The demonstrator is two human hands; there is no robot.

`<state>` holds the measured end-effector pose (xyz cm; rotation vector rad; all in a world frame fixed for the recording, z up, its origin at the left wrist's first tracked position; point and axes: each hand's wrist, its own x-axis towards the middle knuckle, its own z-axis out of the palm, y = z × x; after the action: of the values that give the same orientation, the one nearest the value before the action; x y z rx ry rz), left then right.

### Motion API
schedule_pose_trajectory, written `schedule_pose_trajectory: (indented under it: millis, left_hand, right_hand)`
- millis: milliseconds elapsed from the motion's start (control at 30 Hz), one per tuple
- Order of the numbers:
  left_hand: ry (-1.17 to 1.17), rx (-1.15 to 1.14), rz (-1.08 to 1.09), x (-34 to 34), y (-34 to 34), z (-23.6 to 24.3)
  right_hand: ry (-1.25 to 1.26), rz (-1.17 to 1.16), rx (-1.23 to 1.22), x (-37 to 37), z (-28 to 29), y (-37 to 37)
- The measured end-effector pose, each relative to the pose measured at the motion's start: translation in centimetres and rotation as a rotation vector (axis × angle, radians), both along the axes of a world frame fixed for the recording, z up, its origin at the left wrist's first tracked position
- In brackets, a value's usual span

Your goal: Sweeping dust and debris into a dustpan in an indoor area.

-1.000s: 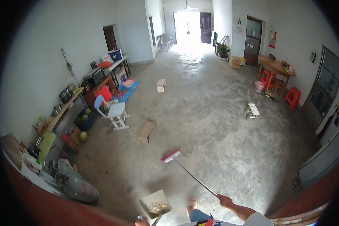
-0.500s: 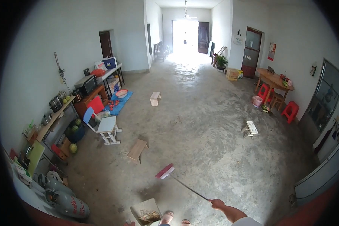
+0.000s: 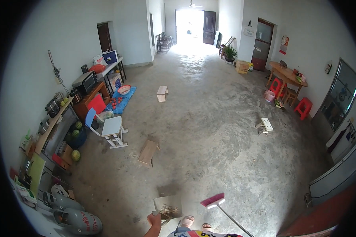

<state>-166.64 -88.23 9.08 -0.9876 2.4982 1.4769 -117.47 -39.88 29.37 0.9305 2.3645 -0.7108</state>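
Note:
Near the lower edge, my left hand (image 3: 155,219) is closed on the edge of a tan, open dustpan (image 3: 174,201) that holds loose debris. To its right, a broom (image 3: 213,200) with dark red bristles and a pale head rests at the concrete floor. Its thin handle (image 3: 234,220) slants down to the right and leaves the picture at the lower edge. My right hand is out of view, so its hold on the handle is hidden. My sandalled feet stand between the dustpan and the broom.
A low wooden bench (image 3: 149,152) stands ahead of the dustpan. Another small bench (image 3: 162,93) is farther off, and a white stool (image 3: 266,125) stands to the right. A chair (image 3: 113,126), watermelons (image 3: 76,155) and gas cylinders (image 3: 81,221) line the left. A wooden table (image 3: 286,74) is far right.
The broom has swung right and nearer to me, and my right hand has left the picture. My left hand has come into fuller view with the dustpan, which has moved right and away from me.

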Motion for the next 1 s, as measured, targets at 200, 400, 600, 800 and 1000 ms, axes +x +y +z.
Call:
schedule_pose_trajectory:
  millis: [200, 400, 600, 800, 1000]
  left_hand:
    - [-0.060, -0.012, -0.098, -2.2, 0.0, 4.7]
    - [0.193, -0.227, -0.196, -0.5, 0.5, 5.6]
    - [0.010, -0.099, -0.003, 1.1, 0.4, 6.6]
    - [-0.025, -0.055, 0.054, 1.7, 0.8, 8.7]
    - [0.021, -0.131, -0.062, 0.9, 0.5, 6.6]
  right_hand:
    - [0.040, -0.046, 0.123, -0.3, 3.8, -2.2]
    - [0.314, 0.272, 0.319, -7.3, -3.7, -2.3]
    - [0.264, 0.133, 0.141, -31.4, -10.4, -3.1]
    - [0.116, 0.084, 0.086, -40.1, -13.4, -2.6]
    - [0.077, 0.039, 0.102, -21.4, -11.2, 0.5]
